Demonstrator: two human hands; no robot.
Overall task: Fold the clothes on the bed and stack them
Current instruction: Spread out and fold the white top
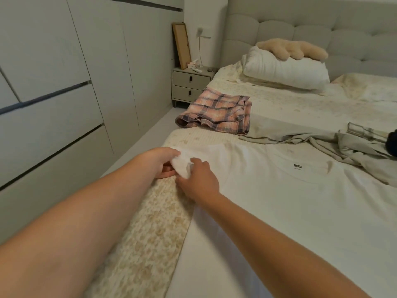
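Left hand: the left hand point(162, 161) reaches out over the near edge of the bed, its fingers curled round the end of a sleeve of the white T-shirt point(279, 190), pinching the cloth and lifting it slightly off the cover.
Right hand: the right hand point(198, 179) lies just beside the left, almost touching it, palm down, its fingers bent onto the same sleeve end; whether they truly pinch it or only press on it I cannot tell for sure, though the cloth bunches under them.
White T-shirt: spread flat to the right of both hands, neck label up, body running back under the right forearm.
Bed cover: the floral bed cover point(150, 233) shows as a bare strip below and between the two forearms.
Plaid garment: a folded pink plaid garment point(217, 114) sits beyond the hands, well apart from them, near the bed's left edge.
Grey garment: a crumpled grey garment point(322, 138) lies beyond the T-shirt, far right of the hands.
Pillow: a white pillow point(285, 69) lies far beyond the hands at the headboard, a beige plush cushion point(292, 49) on top.
Nightstand: a nightstand point(191, 84) stands beyond the left hand, beside the bed.
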